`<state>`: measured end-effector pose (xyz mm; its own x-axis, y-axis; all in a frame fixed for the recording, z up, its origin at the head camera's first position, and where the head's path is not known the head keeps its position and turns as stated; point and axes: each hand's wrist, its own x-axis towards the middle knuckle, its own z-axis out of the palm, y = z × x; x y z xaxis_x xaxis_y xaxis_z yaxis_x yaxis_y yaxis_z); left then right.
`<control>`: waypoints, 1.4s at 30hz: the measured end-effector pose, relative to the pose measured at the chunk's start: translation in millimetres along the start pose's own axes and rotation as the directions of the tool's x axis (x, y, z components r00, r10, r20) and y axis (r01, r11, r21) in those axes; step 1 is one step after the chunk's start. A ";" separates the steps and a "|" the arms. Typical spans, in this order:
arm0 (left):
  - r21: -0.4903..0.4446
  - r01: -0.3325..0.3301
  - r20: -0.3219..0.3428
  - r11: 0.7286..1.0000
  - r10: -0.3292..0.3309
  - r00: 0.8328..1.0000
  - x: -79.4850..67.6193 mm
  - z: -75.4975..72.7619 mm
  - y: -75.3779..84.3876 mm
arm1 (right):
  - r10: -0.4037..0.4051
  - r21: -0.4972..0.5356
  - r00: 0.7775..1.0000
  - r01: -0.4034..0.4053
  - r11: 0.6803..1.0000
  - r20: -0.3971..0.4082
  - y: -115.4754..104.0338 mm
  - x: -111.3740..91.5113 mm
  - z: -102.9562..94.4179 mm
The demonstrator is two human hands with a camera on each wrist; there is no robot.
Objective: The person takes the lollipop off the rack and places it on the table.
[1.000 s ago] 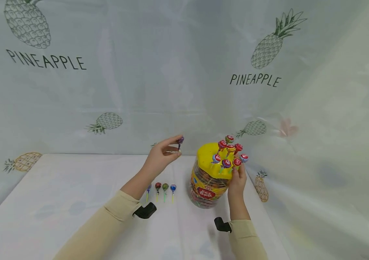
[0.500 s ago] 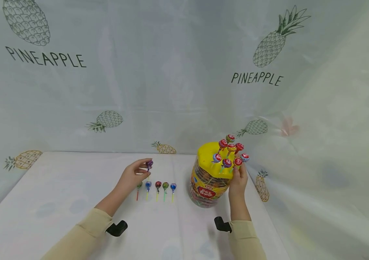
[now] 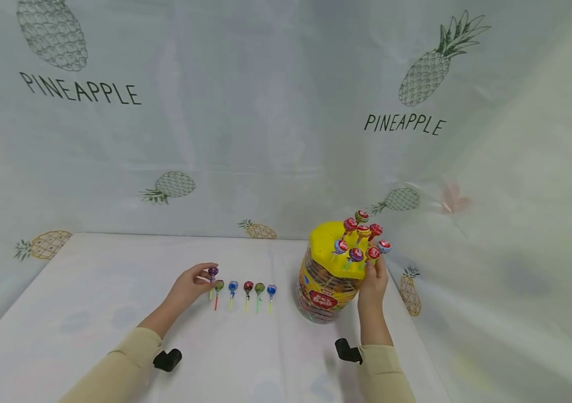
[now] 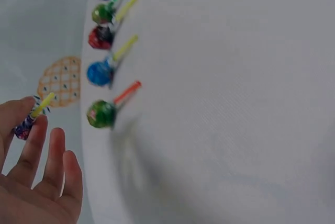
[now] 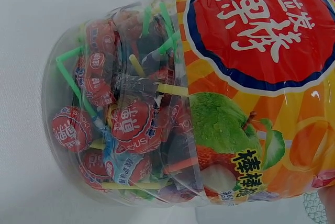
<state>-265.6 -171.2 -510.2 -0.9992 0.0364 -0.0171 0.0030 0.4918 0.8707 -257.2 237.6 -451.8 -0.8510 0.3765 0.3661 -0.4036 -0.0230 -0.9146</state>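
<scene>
My left hand (image 3: 185,290) pinches a purple-wrapped lollipop (image 3: 212,271) with a yellow stick between thumb and fingertips, at the left end of a row of lollipops. In the left wrist view the candy end (image 4: 23,131) points down and away, and the other fingers are spread apart. Nearest to it lies a green lollipop (image 4: 101,114) with a red stick. On the right, my right hand (image 3: 374,291) grips the side of a clear candy jar (image 3: 322,301) near its yellow lid (image 3: 323,240). Several lollipops (image 3: 356,255) stand upright in the lid.
Along the table (image 3: 89,280) the row continues rightward with a blue lollipop (image 3: 233,286), a red one (image 3: 248,286), another green one (image 3: 259,289) and another blue one (image 3: 271,290). Wrapped lollipops (image 5: 133,124) fill the jar. A pineapple-print curtain (image 3: 266,112) hangs behind the table.
My left hand has moved left and down with the purple lollipop, from beside the jar to the row's left end. The right hand stays at the jar.
</scene>
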 end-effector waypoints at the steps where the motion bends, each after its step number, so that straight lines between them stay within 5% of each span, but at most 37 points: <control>1: 0.007 0.003 0.001 1.000 -0.003 1.000 0.3 -0.7 -3.8 | -0.008 0.003 1.000 0.008 1.000 0.005 -0.2 -0.2 -0.4; 9: 0.008 0.042 0.037 0.999 -0.043 0.998 5.1 -6.2 -29.3 | -0.031 0.009 0.999 0.031 0.999 0.036 0.9 -1.0 -2.2; 18: 0.181 0.008 0.081 0.983 -0.023 0.996 12.0 -8.6 -42.2 | -0.038 0.033 0.999 0.037 0.999 0.032 -0.2 -2.2 -3.2; 29: 0.248 -0.001 0.118 0.969 -0.030 0.993 19.0 -9.0 -45.4 | -0.097 0.087 0.994 0.092 0.992 0.057 3.6 -1.0 -2.6; 42: 0.277 0.006 0.124 0.961 -0.041 0.991 24.5 -6.7 -50.9 | -0.030 0.006 0.999 0.030 1.000 0.035 -0.3 -3.2 -0.6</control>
<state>-290.5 -201.2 -551.7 -0.9858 0.1236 -0.1140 0.0084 0.7135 0.7006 -254.1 237.0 -452.8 -0.8495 0.3448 0.3994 -0.4311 -0.0170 -0.9021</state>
